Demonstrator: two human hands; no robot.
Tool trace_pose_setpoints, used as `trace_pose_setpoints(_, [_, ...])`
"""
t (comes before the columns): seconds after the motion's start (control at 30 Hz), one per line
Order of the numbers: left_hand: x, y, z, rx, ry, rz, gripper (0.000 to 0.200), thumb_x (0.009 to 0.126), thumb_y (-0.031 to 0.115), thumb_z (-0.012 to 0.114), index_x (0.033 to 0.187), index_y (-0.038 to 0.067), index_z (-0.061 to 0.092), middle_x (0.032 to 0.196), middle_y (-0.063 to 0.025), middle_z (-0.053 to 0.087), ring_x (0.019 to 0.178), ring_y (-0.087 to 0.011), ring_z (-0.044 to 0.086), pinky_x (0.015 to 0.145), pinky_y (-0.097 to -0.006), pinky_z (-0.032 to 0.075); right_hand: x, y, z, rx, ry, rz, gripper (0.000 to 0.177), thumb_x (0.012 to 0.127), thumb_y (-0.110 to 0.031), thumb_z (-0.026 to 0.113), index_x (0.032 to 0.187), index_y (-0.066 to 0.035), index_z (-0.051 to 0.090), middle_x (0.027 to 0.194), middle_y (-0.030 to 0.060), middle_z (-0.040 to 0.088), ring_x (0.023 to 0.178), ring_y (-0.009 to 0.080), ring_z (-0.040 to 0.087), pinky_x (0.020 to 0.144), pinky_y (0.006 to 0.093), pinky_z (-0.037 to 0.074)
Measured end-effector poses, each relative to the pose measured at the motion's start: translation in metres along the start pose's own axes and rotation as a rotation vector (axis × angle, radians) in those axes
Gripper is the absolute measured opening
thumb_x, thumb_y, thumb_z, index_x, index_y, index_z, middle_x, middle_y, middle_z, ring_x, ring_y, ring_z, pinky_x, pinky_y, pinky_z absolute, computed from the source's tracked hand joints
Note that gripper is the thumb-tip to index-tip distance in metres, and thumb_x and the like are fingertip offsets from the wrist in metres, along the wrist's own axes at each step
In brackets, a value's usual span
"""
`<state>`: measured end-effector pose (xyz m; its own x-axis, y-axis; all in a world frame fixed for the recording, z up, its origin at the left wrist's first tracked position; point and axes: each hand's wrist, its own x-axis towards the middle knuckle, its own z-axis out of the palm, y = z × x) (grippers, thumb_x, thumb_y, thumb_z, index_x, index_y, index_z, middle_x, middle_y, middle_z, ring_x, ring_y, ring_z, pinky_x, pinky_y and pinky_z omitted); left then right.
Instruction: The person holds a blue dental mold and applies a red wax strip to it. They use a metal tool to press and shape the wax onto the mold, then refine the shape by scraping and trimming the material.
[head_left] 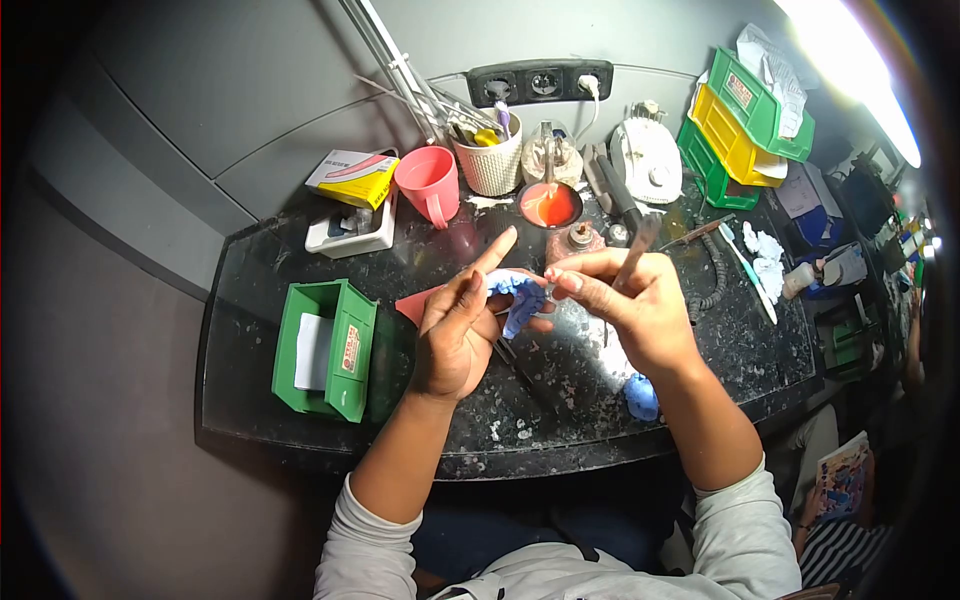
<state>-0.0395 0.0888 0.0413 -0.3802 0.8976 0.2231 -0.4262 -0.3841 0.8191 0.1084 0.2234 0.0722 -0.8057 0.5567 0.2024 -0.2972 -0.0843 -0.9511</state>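
Blue putty piece (520, 295) sits between the two hands, gripped by left hand (455, 335), index finger pointing up. Right hand (630, 300) fingertips touch it while pinching thin metal tool (640, 245), shaft sticking up past the knuckles. Blue lump (642, 396) lies beside right wrist. Green bin (325, 350) just left of left hand; red wax bowl (550, 205) beyond both hands.

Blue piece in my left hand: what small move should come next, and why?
Probably swing the tool tip down to the blue piece. The left hand holds the piece above the black counter, and the right hand has its fingertips at the piece's edge, but the tool in its grip points up and away, not touching it.
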Motion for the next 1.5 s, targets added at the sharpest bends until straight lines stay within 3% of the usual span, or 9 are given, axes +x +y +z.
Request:
trace_pose_setpoints(0.1, [-0.001,0.0,0.002,-0.012,-0.009,0.022,0.064,0.108,0.034,0.043,0.152,-0.01,0.027,0.125,-0.0212,0.063,0.112,-0.0278,0.066,0.09,-0.0476,0.059,0.001,0.003,0.003,-0.574,0.034,-0.461,0.017,0.088,-0.009,0.078,0.101,0.001,0.076,0.084,0.011,0.073,0.074,0.014,0.067,0.067,0.0265,0.052])
trace_pose_setpoints(0.3, [-0.003,-0.004,-0.006,0.009,-0.041,0.047,0.059,0.108,0.03,0.045,0.149,-0.011,0.034,0.134,-0.022,0.059,0.116,-0.0267,0.064,0.098,-0.0452,0.055,-0.004,0.001,0.009,-0.805,0.016,-0.623,0.023,0.08,0.0,0.079,0.102,-0.001,0.074,0.088,0.0117,0.069,0.073,0.023,0.069,0.063,0.0327,0.054])
trace_pose_setpoints(0.67, [-0.003,-0.006,-0.004,0.061,-0.057,0.099,0.059,0.108,0.03,0.047,0.149,-0.01,0.035,0.133,-0.0188,0.058,0.115,-0.0234,0.063,0.092,-0.0484,0.061,-0.003,0.008,0.007,-0.802,-0.002,-0.655,0.026,0.08,0.001,0.078,0.104,0.0,0.071,0.089,0.0122,0.067,0.077,0.0261,0.069,0.066,0.034,0.055])
trace_pose_setpoints(0.73, [-0.004,-0.006,-0.007,0.063,-0.091,0.061,0.058,0.109,0.028,0.044,0.15,-0.011,0.032,0.138,-0.0233,0.056,0.123,-0.0292,0.06,0.105,-0.0464,0.05,-0.003,0.008,0.007,-0.812,0.002,-0.656,0.026,0.08,0.002,0.078,0.105,0.0,0.071,0.089,0.0121,0.066,0.077,0.0262,0.068,0.067,0.0344,0.055])
trace_pose_setpoints(0.87, [-0.005,-0.008,-0.007,0.104,-0.1,0.063,0.06,0.109,0.028,0.044,0.152,-0.011,0.03,0.136,-0.0224,0.057,0.122,-0.0278,0.06,0.104,-0.0456,0.051,-0.004,0.01,0.007,-0.83,0.0,-0.635,0.025,0.081,0.003,0.077,0.104,0.0,0.07,0.09,0.0126,0.065,0.077,0.0273,0.068,0.067,0.0347,0.055])
trace_pose_setpoints(0.93, [-0.005,-0.009,-0.004,0.155,-0.054,0.096,0.056,0.108,0.029,0.048,0.15,-0.007,0.039,0.128,-0.015,0.061,0.114,-0.0184,0.063,0.098,-0.0374,0.056,-0.004,0.01,0.007,-0.838,0.002,-0.631,0.024,0.081,0.003,0.076,0.104,0.0,0.07,0.09,0.0126,0.065,0.077,0.0277,0.068,0.067,0.0349,0.055])
trace_pose_setpoints(1.07, [-0.005,-0.008,-0.003,0.145,-0.067,0.08,0.055,0.108,0.028,0.049,0.15,-0.005,0.039,0.128,-0.0144,0.062,0.114,-0.0184,0.063,0.099,-0.0356,0.055,-0.004,0.008,0.008,-0.847,-0.013,-0.629,0.023,0.081,0.003,0.076,0.102,-0.001,0.07,0.089,0.0128,0.064,0.076,0.0287,0.067,0.066,0.0362,0.054])
trace_pose_setpoints(1.23, [-0.005,-0.011,-0.01,0.252,-0.016,0.056,0.053,0.108,0.028,0.051,0.15,-0.004,0.042,0.116,-0.0036,0.066,0.086,-0.0021,0.054,0.079,-0.0182,0.045,-0.003,0.006,0.005,-0.864,-0.049,-0.637,0.024,0.079,0.003,0.078,0.101,-0.002,0.069,0.084,0.0119,0.062,0.073,0.0293,0.065,0.063,0.0376,0.052])
trace_pose_setpoints(1.5, [-0.007,-0.003,-0.001,0.38,0.01,0.054,0.053,0.108,0.028,0.052,0.15,-0.002,0.044,0.112,0.0008,0.065,0.079,0.0006,0.045,0.073,-0.015,0.038,-0.003,0.007,0.004,-0.924,-0.057,-0.641,0.027,0.075,-0.002,0.083,0.099,-0.003,0.069,0.081,0.0107,0.06,0.069,0.0297,0.063,0.06,0.0388,0.051])
